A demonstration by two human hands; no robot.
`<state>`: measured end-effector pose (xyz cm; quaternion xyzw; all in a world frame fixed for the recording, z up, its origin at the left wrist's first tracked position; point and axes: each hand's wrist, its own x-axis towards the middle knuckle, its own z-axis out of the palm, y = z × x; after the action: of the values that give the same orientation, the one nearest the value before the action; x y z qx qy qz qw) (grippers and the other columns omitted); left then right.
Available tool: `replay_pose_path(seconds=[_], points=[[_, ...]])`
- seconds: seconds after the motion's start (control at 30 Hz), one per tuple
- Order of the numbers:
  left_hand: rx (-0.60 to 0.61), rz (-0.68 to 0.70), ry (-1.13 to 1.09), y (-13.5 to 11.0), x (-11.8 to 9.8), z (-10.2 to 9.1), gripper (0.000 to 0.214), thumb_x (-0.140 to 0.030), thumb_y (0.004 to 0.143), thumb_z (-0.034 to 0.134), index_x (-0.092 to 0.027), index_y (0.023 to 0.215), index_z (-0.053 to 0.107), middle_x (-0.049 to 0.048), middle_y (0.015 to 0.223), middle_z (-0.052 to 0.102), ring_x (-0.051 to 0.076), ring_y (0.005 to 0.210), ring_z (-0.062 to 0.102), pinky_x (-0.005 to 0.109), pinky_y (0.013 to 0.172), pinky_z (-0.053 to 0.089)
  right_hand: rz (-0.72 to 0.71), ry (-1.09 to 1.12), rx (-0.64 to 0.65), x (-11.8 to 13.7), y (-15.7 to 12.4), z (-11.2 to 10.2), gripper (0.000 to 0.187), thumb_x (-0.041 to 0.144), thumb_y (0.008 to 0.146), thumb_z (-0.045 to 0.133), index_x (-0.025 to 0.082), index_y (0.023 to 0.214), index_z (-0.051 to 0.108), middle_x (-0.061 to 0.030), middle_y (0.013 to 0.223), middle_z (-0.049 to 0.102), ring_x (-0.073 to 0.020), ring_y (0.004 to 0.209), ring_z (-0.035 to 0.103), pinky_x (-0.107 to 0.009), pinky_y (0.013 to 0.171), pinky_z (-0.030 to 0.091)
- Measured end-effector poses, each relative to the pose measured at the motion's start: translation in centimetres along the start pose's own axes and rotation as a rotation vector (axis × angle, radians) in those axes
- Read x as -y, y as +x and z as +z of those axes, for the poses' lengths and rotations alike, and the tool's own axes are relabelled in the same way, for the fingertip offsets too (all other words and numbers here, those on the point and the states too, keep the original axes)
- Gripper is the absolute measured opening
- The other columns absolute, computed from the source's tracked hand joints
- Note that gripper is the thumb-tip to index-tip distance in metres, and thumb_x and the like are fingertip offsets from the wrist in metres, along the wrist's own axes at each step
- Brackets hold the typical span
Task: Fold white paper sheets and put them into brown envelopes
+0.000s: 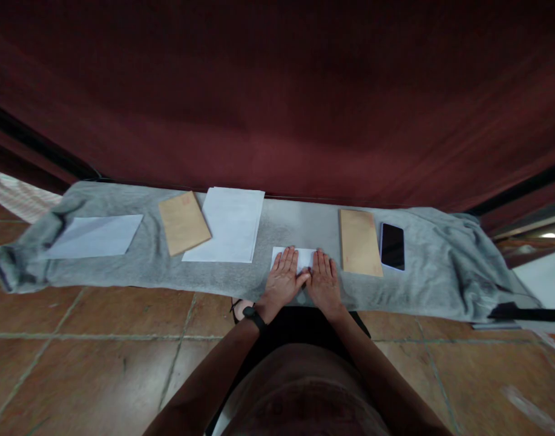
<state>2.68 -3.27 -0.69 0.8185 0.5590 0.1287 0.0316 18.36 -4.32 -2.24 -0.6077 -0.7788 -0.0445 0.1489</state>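
A small white folded-looking sheet of paper (306, 259) lies on the grey cloth, partly covered by both palms. My left hand (282, 278), with a dark watch at the wrist, rests flat on its left part, fingers stretched away from me. Flat on the right part lies my right hand (323, 281), its fingers also straight. The two thumbs meet near the paper's lower middle. Just right of that hand is a brown envelope or stack of envelopes (361, 243). Larger white sheets (234, 224) lie left of my hands.
A grey cloth (299, 218) covers the narrow bench. Another brown envelope stack (181, 224) overlaps the white sheets. Farther left is a white paper (98, 236); at right lies a phone (392, 247). A dark red curtain-like panel (277, 109) rises behind. Tiled floor (123, 351) shows below.
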Motion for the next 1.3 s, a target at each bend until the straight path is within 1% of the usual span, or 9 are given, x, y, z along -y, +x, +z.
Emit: replay_pose_path(seconds=[0.23,0.4,0.53,0.63,0.8,0.93,1.13,1.2,1.3], points=[[-0.03,-0.061,0.015,-0.5,1.2,-0.2,0.076,-0.054,0.103,0.035,-0.008,0.16,0.018,0.0196,0.162,0.032,0.031,0.153,0.025,0.053,0.124,0.023,0.018,0.05,-0.047,0.0,0.0,0.1,0.064,0.037,0.105,0.038,0.0,0.156,0.029,-0.0257,0.158,0.036,-0.0344,0.147,0.035,-0.055,0.119,0.029],[-0.003,-0.112,0.051,-0.7,1.5,-0.6,0.077,-0.054,0.102,0.037,-0.004,0.159,0.022,0.0216,0.162,0.03,0.032,0.153,0.024,0.052,0.125,0.023,0.014,0.04,-0.064,0.0,0.0,0.1,0.065,0.041,0.106,0.037,-0.001,0.154,0.033,-0.0262,0.157,0.037,-0.0353,0.146,0.037,-0.054,0.119,0.029],[-0.02,-0.129,0.055,-0.8,1.5,-0.6,0.078,-0.056,0.102,0.035,-0.002,0.157,0.025,0.0225,0.162,0.03,0.032,0.153,0.025,0.052,0.124,0.024,0.021,0.03,-0.058,-0.2,-0.1,0.1,0.065,0.043,0.106,0.036,-0.002,0.153,0.034,-0.0259,0.157,0.037,-0.0349,0.146,0.037,-0.054,0.119,0.028],[-0.042,-0.135,0.046,-0.9,1.5,-0.5,0.079,-0.058,0.102,0.035,-0.003,0.157,0.026,0.0226,0.161,0.03,0.032,0.152,0.026,0.052,0.124,0.025,0.021,0.033,-0.059,-0.4,-0.3,0.1,0.064,0.042,0.106,0.035,0.0,0.154,0.034,-0.025,0.157,0.038,-0.0343,0.146,0.037,-0.054,0.119,0.028],[-0.07,-0.126,0.024,-1.0,1.6,-0.3,0.083,-0.062,0.1,0.036,-0.007,0.159,0.021,0.0213,0.161,0.032,0.032,0.152,0.028,0.052,0.123,0.025,0.018,0.033,-0.059,-0.7,-0.6,0.0,0.062,0.04,0.106,0.035,0.002,0.156,0.032,-0.0235,0.157,0.039,-0.0337,0.146,0.037,-0.054,0.118,0.029],[-0.068,-0.121,0.016,-1.0,1.7,-0.2,0.086,-0.065,0.099,0.036,-0.005,0.159,0.021,0.0221,0.162,0.03,0.033,0.152,0.027,0.052,0.124,0.024,0.024,0.038,-0.055,-0.9,-0.9,-0.1,0.059,0.034,0.106,0.034,0.002,0.155,0.034,-0.0228,0.158,0.038,-0.0328,0.146,0.037,-0.053,0.119,0.028],[-0.09,-0.126,0.011,-1.0,1.8,0.1,0.086,-0.065,0.099,0.035,-0.008,0.16,0.018,0.0194,0.162,0.03,0.032,0.152,0.028,0.052,0.123,0.024,0.051,0.091,-0.052,-1.5,-1.3,-0.5,0.054,0.027,0.105,0.034,0.008,0.156,0.035,-0.0175,0.157,0.042,-0.028,0.145,0.041,-0.051,0.12,0.029],[-0.074,-0.128,0.024,-1.0,1.8,0.0,0.086,-0.066,0.098,0.035,-0.007,0.16,0.021,0.0201,0.162,0.03,0.032,0.152,0.028,0.052,0.124,0.024,0.013,0.129,-0.034,-1.9,-1.4,-0.8,0.051,0.025,0.105,0.034,0.012,0.154,0.039,-0.0129,0.156,0.046,-0.0251,0.144,0.042,-0.05,0.121,0.028],[-0.053,-0.134,0.038,-1.0,1.8,-0.1,0.086,-0.065,0.099,0.035,-0.005,0.159,0.023,0.0212,0.162,0.03,0.032,0.152,0.027,0.051,0.124,0.024,-0.104,0.183,0.016,-2.4,-1.8,-1.2,0.047,0.026,0.105,0.036,0.018,0.149,0.048,-0.008,0.152,0.051,-0.0233,0.143,0.044,-0.05,0.122,0.027]])
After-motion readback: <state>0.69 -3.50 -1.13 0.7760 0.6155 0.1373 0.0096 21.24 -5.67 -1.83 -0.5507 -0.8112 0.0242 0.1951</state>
